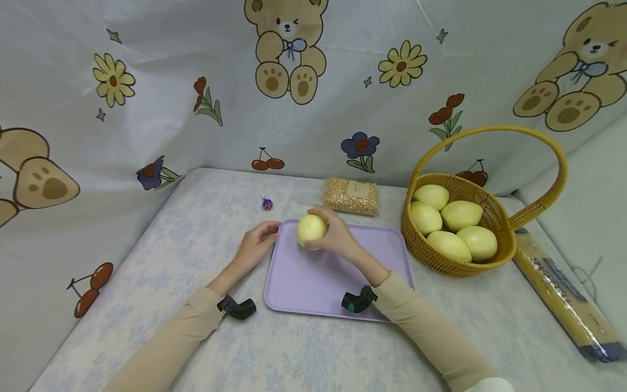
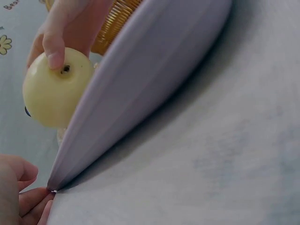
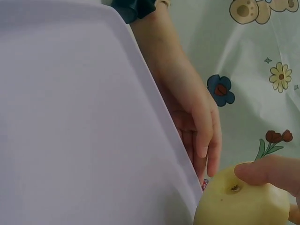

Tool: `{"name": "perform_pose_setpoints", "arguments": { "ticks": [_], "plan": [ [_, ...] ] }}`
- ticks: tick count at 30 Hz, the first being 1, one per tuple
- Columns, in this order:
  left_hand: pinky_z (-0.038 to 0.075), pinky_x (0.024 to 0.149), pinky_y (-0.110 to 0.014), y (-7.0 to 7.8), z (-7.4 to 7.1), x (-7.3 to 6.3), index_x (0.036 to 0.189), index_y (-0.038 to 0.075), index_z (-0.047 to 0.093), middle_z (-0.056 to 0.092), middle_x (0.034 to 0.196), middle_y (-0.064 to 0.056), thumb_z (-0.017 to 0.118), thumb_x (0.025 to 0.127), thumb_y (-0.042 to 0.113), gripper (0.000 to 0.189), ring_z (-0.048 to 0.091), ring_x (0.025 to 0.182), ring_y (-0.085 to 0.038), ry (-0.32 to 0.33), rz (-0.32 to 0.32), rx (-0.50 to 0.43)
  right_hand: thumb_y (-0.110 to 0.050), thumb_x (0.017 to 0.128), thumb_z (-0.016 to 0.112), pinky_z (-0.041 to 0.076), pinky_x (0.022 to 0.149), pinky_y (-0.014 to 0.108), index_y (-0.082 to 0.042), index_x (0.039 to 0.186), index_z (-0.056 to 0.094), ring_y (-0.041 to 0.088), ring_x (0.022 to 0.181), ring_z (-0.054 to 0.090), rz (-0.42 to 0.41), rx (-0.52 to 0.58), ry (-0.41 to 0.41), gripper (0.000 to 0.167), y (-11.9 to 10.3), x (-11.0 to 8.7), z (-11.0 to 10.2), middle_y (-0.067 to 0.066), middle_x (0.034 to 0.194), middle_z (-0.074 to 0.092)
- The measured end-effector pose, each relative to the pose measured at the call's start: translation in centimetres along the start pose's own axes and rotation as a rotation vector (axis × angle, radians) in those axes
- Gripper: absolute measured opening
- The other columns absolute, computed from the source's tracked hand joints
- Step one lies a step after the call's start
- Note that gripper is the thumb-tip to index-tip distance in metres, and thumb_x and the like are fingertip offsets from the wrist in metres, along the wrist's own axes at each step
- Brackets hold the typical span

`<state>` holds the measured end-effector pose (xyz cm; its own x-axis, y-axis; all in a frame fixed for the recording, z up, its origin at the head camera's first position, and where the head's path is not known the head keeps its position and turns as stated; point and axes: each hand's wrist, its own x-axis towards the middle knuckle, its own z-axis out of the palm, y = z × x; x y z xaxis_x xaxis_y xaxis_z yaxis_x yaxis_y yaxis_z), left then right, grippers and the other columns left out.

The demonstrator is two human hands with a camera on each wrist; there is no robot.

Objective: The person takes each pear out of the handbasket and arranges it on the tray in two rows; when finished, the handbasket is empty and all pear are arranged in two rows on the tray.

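Observation:
My right hand (image 1: 333,234) grips a round pale yellow fruit (image 1: 309,231) above the far left part of a lilac tray (image 1: 313,283). Its thumb lies beside the dark dimple on the fruit (image 2: 56,101) in the left wrist view. Beside the tray's far left corner is my left hand (image 1: 256,245), its fingers against the outer edge. The right wrist view shows those fingers (image 3: 202,126) loosely bent along the rim, holding nothing else. More such fruits (image 1: 460,215) lie in a wicker basket (image 1: 436,261) to the right of the tray.
A bag of yellow kernels (image 1: 350,197) lies behind the tray, and a wrapped lollipop (image 1: 266,203) lies behind my left hand. Along the right side of the table stretches a long yellow package (image 1: 563,294). The basket's tall handle (image 1: 558,158) arches upward. A printed cloth (image 1: 313,125) hangs at the back.

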<state>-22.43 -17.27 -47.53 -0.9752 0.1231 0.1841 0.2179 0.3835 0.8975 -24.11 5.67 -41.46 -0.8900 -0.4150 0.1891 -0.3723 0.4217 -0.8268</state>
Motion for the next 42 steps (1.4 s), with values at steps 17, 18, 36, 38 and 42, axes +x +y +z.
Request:
{"name": "perform_pose_setpoints", "arguments": {
  "ticks": [17,18,36,38,42],
  "plan": [
    [0.05,0.102,-0.042,0.8,-0.2,-0.1,0.126,0.0,0.057,0.061,0.129,-0.018,0.056,0.095,0.008,0.033,0.058,0.122,-0.03,-0.004,-0.017,0.015,-0.008,0.07,0.082,0.038,0.111,0.053,-0.002,0.136,0.05,0.038,0.134,0.041,-0.04,0.035,-0.087,0.074,0.4,-0.1,0.7,0.023,0.147,0.039],
    [0.049,0.102,-0.042,0.9,-0.2,-0.1,0.127,0.001,0.057,0.061,0.129,-0.018,0.056,0.095,0.008,0.033,0.058,0.122,-0.03,-0.007,-0.02,0.014,-0.007,0.07,0.082,0.038,0.111,0.052,-0.002,0.136,0.05,0.038,0.134,0.041,-0.038,0.044,-0.091,0.074,0.4,-0.2,0.8,0.023,0.147,0.038],
    [0.047,0.105,-0.046,4.4,-0.8,-1.1,0.129,-0.008,0.053,0.056,0.131,-0.025,0.053,0.095,0.004,0.036,0.054,0.125,-0.035,-0.054,-0.034,0.017,-0.016,0.074,0.081,0.034,0.115,0.049,-0.001,0.141,0.043,0.035,0.139,0.037,-0.069,-0.052,-0.031,0.079,1.1,-0.2,1.7,0.017,0.152,0.034],
    [0.047,0.104,-0.046,4.6,-0.8,-1.2,0.128,-0.008,0.053,0.057,0.131,-0.026,0.053,0.095,0.003,0.035,0.054,0.124,-0.036,-0.053,-0.027,0.019,-0.016,0.075,0.08,0.034,0.115,0.049,0.0,0.142,0.042,0.035,0.14,0.036,-0.061,-0.042,-0.028,0.078,1.0,-0.3,1.6,0.016,0.153,0.034],
    [0.047,0.104,-0.047,4.5,-0.8,-1.2,0.128,-0.009,0.053,0.057,0.129,-0.027,0.054,0.095,0.002,0.035,0.055,0.123,-0.037,-0.048,-0.016,0.014,-0.013,0.077,0.079,0.037,0.113,0.048,0.0,0.142,0.041,0.033,0.14,0.035,-0.05,-0.012,-0.033,0.076,0.9,-0.4,1.5,0.016,0.153,0.034]
  ]
}}
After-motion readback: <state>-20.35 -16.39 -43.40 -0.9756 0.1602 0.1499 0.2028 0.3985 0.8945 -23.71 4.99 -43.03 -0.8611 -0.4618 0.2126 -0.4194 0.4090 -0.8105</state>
